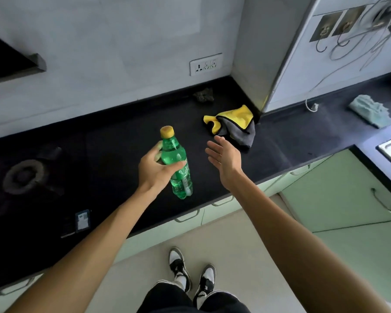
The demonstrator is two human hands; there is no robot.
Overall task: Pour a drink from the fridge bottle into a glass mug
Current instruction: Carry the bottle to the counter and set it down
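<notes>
Left grip (154, 171) curls round the capped green bottle (174, 153), right grip (225, 158) spread open just beside it.

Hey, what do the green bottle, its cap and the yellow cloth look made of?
Green bottle: probably translucent plastic, glossy; light passes through and highlights streak it. Cap: opaque yellow, likely plastic, duller. Yellow cloth: soft fabric, maybe microfibre, grey on one side, lying in limp folds.

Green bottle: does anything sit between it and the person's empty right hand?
Nothing visible does. The left hand grips the green bottle; the open right hand is beside it, with only dark countertop behind the gap.
</notes>
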